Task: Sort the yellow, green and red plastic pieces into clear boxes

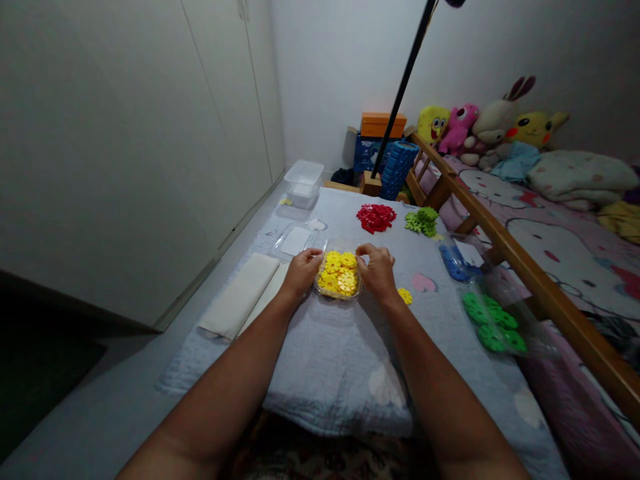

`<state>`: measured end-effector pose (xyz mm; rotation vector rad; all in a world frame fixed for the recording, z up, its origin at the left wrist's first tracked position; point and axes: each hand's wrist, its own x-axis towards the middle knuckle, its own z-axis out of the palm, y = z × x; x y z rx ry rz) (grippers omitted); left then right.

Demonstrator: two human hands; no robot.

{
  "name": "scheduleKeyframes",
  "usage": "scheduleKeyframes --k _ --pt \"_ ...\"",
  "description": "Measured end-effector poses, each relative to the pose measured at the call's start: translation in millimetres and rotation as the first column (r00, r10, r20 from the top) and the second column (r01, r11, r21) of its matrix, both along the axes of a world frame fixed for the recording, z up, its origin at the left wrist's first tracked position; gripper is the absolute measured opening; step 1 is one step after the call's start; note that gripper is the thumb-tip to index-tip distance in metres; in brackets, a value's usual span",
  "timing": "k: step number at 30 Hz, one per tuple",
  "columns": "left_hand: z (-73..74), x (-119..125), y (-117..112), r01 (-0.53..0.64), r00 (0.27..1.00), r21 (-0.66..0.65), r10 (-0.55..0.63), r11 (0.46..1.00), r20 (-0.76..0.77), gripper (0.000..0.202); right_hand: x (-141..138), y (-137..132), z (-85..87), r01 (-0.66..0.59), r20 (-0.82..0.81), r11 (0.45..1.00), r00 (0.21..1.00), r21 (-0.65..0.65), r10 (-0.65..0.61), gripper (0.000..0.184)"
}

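A clear plastic container stands on the cloth in front of me, filled with yellow flower-shaped plastic pieces. My left hand grips its left rim, thumb and fingers closed on the edge. On the opposite side my right hand pinches the right rim. One loose yellow piece lies just right of my right wrist. Beyond the left hand rests a clear plastic lid or tray with a white label.
Piles of red pieces and light green pieces lie at the back. Clear boxes hold blue pieces and green pieces at right, near a wooden bed rail. Folded cream cloth lies left; stacked clear containers stand behind.
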<state>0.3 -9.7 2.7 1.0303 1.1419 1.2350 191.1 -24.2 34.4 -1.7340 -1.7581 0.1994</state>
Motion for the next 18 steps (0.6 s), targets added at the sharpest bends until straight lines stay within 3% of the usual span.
scheduleKeyframes --k 8,18 --pt "-0.9 -0.4 -0.2 0.017 1.000 0.000 -0.017 1.000 0.013 0.043 45.5 -11.7 -3.2 0.054 0.107 0.998 0.993 0.025 -0.057 0.022" --pt "7.8 -0.4 -4.2 0.008 0.999 0.013 -0.008 1.000 -0.034 0.039 88.9 -54.5 -41.5 0.149 0.310 0.987 0.943 -0.059 -0.123 0.044"
